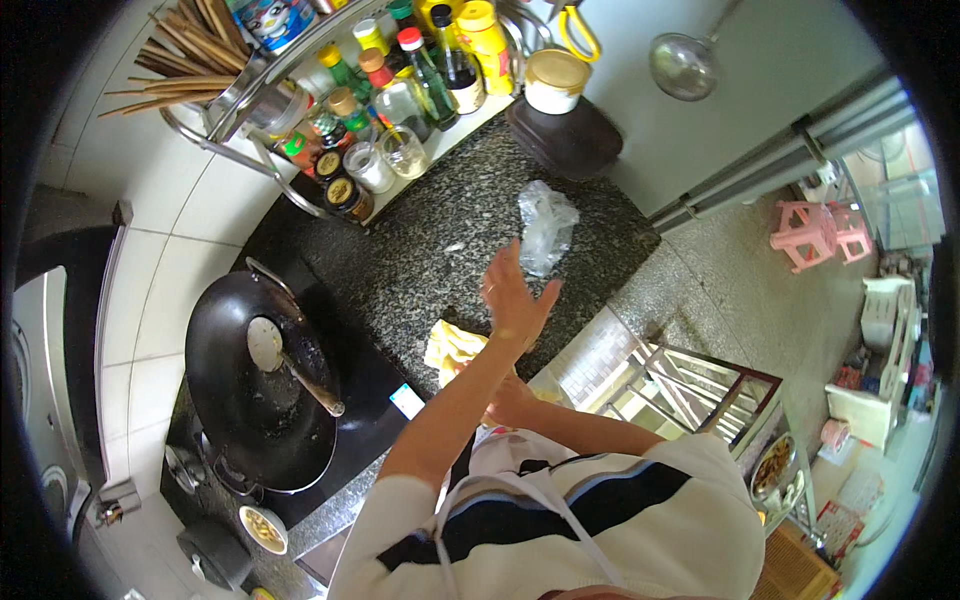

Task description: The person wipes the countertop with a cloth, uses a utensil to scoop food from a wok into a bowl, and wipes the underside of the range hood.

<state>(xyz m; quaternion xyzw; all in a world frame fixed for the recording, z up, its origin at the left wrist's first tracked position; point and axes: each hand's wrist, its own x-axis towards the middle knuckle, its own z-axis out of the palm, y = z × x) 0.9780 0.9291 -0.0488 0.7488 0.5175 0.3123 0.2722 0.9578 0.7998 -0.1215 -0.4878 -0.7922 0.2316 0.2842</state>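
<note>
My left hand [516, 296] is stretched out over the dark speckled stone countertop [420, 262], with the thumb spread from the fingers and nothing held. Just beyond its fingertips lies a crumpled clear plastic bag [546, 225]; whether they touch is unclear. Close to my body, my right hand [512, 401] grips a yellow-and-white cloth [452, 346]. My left forearm crosses in front and hides part of that hand and the cloth.
To the left, a black wok [285, 442] with a ladle [266, 343] in it sits on the cooktop. Seasoning bottles [427, 75] crowd a rack at the back. A dark lidded box [566, 142] stands by the wall; a bowl of food [262, 529] is at lower left.
</note>
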